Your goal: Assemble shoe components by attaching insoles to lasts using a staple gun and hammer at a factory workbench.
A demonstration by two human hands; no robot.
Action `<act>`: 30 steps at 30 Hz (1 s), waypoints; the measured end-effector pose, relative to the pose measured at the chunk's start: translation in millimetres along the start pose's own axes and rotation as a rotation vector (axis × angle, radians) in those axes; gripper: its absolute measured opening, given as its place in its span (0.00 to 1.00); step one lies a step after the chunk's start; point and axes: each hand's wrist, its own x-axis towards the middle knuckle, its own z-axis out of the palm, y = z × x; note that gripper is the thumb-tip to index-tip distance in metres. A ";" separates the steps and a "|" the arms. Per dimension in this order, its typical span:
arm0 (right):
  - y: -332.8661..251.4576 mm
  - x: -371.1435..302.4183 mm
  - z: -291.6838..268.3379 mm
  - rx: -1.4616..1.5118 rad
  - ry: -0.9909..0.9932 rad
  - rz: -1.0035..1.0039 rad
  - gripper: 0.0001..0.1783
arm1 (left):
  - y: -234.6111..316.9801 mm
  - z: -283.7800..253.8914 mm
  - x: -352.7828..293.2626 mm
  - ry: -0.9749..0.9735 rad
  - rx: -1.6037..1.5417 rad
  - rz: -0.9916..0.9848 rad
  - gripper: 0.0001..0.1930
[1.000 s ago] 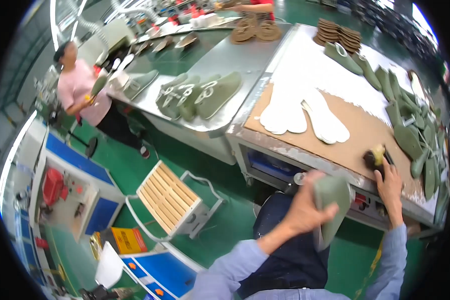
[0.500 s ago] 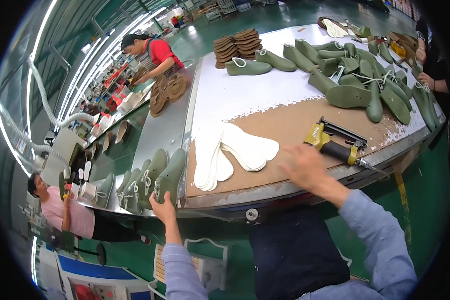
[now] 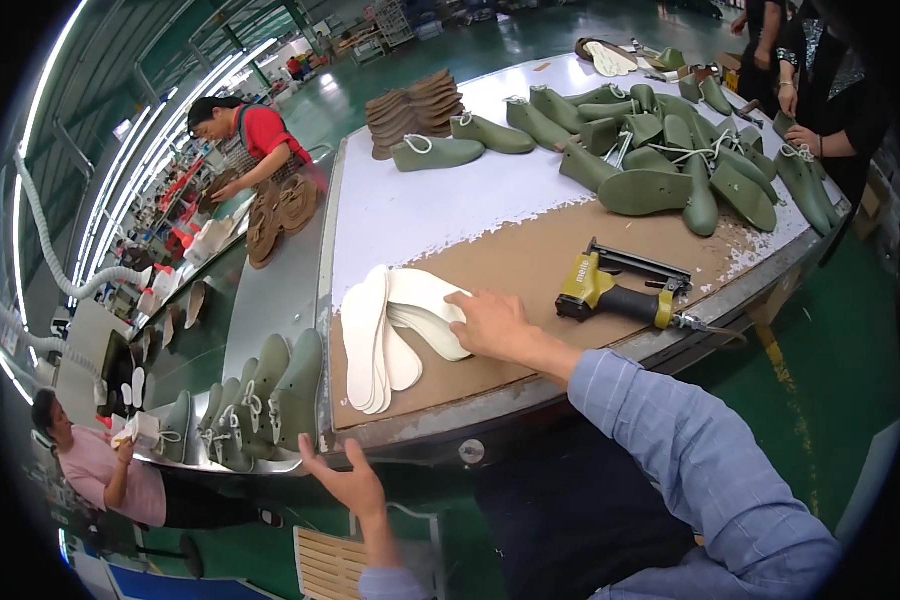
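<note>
While the left hand (image 3: 353, 486) splays, the right hand (image 3: 494, 324) partly hides white insoles (image 3: 422, 294), its grip unclear.

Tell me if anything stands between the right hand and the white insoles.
Nothing visible does: the right hand is at the right edge of the white insoles, seeming to touch them. The staple gun lies on the hand's other side, out of the way.

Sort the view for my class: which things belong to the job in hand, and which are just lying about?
Probably in the job:
white insoles, at the right hand;
row of green shoe lasts, near the open left hand;
yellow-and-black staple gun, lying close by.

Apparently just about:
brown sandals;
stacked brown pieces;
slatted stool.
</note>
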 end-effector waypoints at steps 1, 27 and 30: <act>4.3 1.1 -4.7 0.021 0.090 0.035 0.24 | 4.9 6.3 -4.4 -0.015 -0.021 -0.001 0.34; 332.5 -130.0 -271.2 -0.439 0.626 0.571 0.45 | 28.8 -49.1 -133.1 -0.275 -0.717 -0.956 0.27; 341.1 -125.1 -264.1 -0.531 0.505 0.549 0.47 | 19.0 -57.8 -150.0 -0.205 -0.750 -1.088 0.25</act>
